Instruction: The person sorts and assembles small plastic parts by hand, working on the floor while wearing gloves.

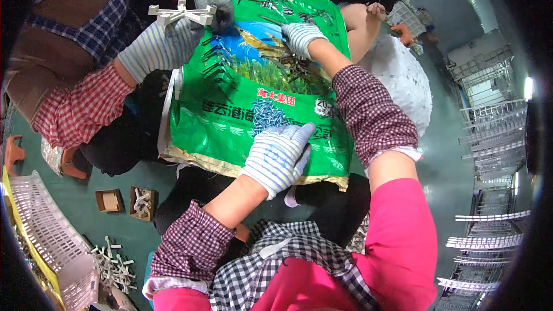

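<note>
1. My left hand (277, 158) and right hand (304, 39): white gloves, thin bluish stripes.
2. My sleeve covers (374, 112): maroon-and-white checks, over a hot pink top (403, 224).
3. My apron (296, 247): black-and-white gingham, so yeah, clashing.
4. Sack (201, 133): loud green, blue patch, red and black lettering.
5. Screws (268, 116): pale blue; clips (218, 66): blackish.
6. Co-worker's sleeve (80, 109): red-and-white check; bracket (182, 12): off-white.

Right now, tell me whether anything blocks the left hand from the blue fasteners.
Nothing visible does: the left hand is at the near edge of the blue fasteners on the green sack; the dark strips lie beyond.
</note>
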